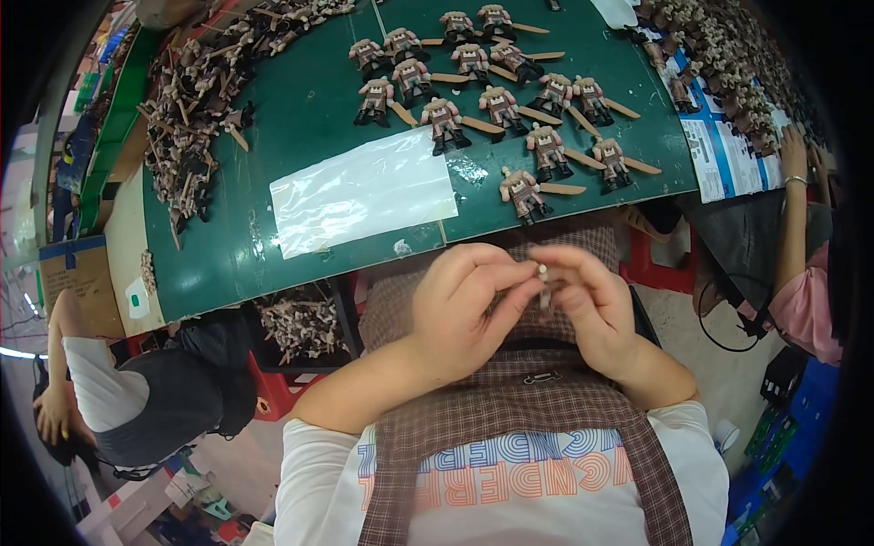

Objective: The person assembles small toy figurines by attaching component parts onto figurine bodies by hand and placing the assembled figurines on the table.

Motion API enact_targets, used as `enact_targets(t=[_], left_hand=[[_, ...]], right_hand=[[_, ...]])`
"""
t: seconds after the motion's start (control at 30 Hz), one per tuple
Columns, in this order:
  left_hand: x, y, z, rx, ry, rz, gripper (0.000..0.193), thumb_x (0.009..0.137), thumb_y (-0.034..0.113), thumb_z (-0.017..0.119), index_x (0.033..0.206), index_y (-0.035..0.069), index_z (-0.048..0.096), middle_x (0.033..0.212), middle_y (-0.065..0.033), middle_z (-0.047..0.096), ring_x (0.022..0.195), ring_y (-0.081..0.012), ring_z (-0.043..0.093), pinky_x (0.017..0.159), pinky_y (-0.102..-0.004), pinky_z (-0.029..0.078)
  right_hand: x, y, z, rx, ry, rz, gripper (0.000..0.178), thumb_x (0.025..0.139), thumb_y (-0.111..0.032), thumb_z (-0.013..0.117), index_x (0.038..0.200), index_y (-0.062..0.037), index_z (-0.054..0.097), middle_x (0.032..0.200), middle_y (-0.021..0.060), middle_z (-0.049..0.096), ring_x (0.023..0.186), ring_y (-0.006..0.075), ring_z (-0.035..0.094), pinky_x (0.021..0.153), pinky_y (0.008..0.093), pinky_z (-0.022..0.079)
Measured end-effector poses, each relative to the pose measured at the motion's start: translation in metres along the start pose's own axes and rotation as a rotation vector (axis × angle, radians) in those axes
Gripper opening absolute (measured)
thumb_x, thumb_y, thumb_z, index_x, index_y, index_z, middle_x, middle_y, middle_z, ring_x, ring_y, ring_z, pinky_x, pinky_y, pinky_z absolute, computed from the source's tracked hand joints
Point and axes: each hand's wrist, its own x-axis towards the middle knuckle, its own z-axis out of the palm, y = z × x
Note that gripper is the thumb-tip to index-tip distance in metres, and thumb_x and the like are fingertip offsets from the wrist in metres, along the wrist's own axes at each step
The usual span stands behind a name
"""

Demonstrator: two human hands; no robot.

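In front of my chest, just off the table's near edge, both hands meet over a small pale piece, mostly covered by fingers; its kind I cannot make out. My left hand pinches it between thumb and forefinger. From the other side, the closed fingers of my right hand grip it too. Beyond them on the green table lie several toy figures with tan sword-like blades, the nearest figure just above my hands. A glossy white sheet lies left of these figures.
A heap of similar figures covers the table's left side. Below the edge, a black bin holds small pale parts. More figures crowd the right, where a co-worker's hand reaches in. Another person sits at left.
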Motion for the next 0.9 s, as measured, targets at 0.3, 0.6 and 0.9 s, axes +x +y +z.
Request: enact_targets(t=[0.3, 0.6, 0.9], left_hand=[[0.016, -0.019, 0.016, 0.015, 0.203, 0.176, 0.027, 0.071, 0.000, 0.081, 0.094, 0.005, 0.067, 0.086, -0.0067, 0.062, 0.071, -0.0206, 0.061, 0.060, -0.0279, 0.049], [0.031, -0.037, 0.022, 0.652, 0.006, 0.092, 0.083, 0.069, 0.044, 0.079, 0.134, 0.002, 0.047, 0.126, -0.0116, 0.049, 0.115, -0.0330, 0.044, 0.095, -0.0441, 0.032], [0.004, -0.036, -0.003, 0.346, 0.037, 0.170, 0.066, 0.060, 0.015, 0.081, 0.118, 0.005, 0.053, 0.120, -0.0142, 0.055, 0.111, -0.0318, 0.054, 0.095, -0.0454, 0.037]], right_hand=[[0.000, -0.007, -0.011, -0.580, 0.118, -0.186, 0.017, 0.080, 0.002, 0.072, 0.096, 0.0012, 0.070, 0.092, 0.0114, 0.068, 0.077, 0.0190, 0.067, 0.066, 0.0279, 0.053], [0.039, -0.020, -0.035, -0.737, 0.424, -0.466, 0.016, 0.080, 0.005, 0.071, 0.095, 0.0033, 0.067, 0.094, 0.0100, 0.065, 0.084, 0.0166, 0.062, 0.073, 0.0249, 0.049], [0.147, -0.029, 0.008, -1.100, 0.085, -0.731, 0.014, 0.072, -0.009, 0.077, 0.084, -0.0052, 0.072, 0.090, 0.0056, 0.063, 0.090, 0.0254, 0.057, 0.079, 0.0350, 0.046]])
